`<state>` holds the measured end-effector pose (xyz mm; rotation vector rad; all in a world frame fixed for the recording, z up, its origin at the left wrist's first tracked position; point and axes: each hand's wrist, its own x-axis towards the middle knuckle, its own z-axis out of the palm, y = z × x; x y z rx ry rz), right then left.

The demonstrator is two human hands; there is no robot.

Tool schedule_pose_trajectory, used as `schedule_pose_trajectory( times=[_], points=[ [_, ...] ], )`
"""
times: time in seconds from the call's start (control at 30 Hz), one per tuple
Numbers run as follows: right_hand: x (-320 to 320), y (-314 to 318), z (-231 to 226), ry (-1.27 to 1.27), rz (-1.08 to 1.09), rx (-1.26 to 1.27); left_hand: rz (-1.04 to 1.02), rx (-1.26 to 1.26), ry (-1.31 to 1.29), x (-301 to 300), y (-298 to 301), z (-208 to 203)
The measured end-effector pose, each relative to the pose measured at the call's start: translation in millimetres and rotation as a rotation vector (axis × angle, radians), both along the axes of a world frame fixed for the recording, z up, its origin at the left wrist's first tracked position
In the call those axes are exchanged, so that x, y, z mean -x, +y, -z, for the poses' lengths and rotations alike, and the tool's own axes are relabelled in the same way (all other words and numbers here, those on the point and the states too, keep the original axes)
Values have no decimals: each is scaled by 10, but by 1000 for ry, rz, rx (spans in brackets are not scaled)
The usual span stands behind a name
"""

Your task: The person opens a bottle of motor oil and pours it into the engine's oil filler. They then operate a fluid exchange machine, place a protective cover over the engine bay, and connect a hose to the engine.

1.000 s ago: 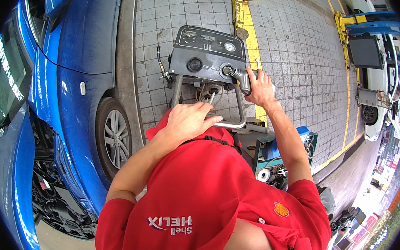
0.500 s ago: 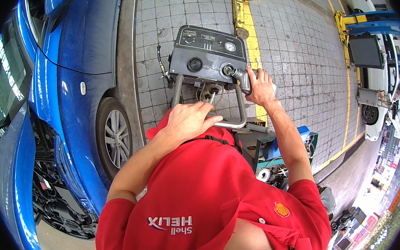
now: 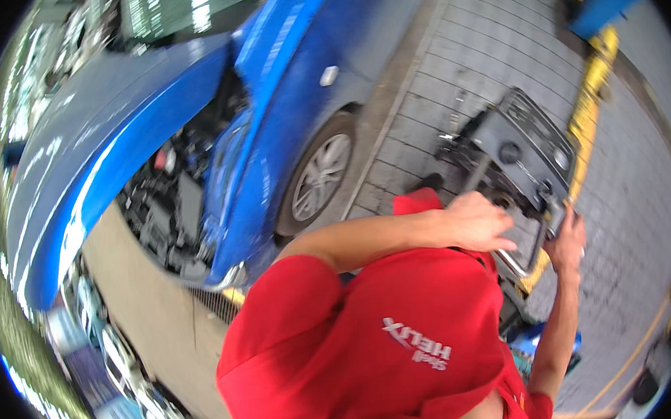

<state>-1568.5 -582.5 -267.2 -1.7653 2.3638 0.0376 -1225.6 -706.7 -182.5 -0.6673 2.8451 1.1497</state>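
A dark machine point(image 3: 493, 136) with a control panel, a round gauge and a round black cap stands on the floor in front of me. My right hand point(image 3: 568, 242) is wrapped round a grey bottle point(image 3: 557, 220), which tilts with its neck at the filler opening on the machine's top. My left hand point(image 3: 474, 222) lies over the near left side of the machine's bent metal handle point(image 3: 538, 251). Its fingers are stretched out and a little apart, slightly blurred. Whether that palm touches the handle, I cannot tell.
To the left is a blue car point(image 3: 267, 159) with its hood raised over the engine bay point(image 3: 179, 199); its front wheel point(image 3: 321, 177) is near the machine. A yellow floor beam point(image 3: 592, 111) runs beyond the machine. A blue item point(image 3: 529, 342) sits low beside my right forearm.
My view has swung left, so the machine and both hands appear farther right and more of the car's front shows. My right hand keeps its grip on the bottle.
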Motion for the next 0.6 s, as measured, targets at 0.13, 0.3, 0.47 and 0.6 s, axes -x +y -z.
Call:
schedule_pose_trajectory(
  times=[0.13,0.3,0.47,0.6],
  points=[
    [147,53,189,137,-112,30,-81,43,95,-45,80,69],
    [120,9,162,122,-74,-32,-97,84,145,-55,106,128],
    [213,-8,151,50,-89,28,-47,45,36,-23,51,-29],
    [212,-83,79,40,-56,-4,-21,28,-69,25,24,-75]
  ],
)
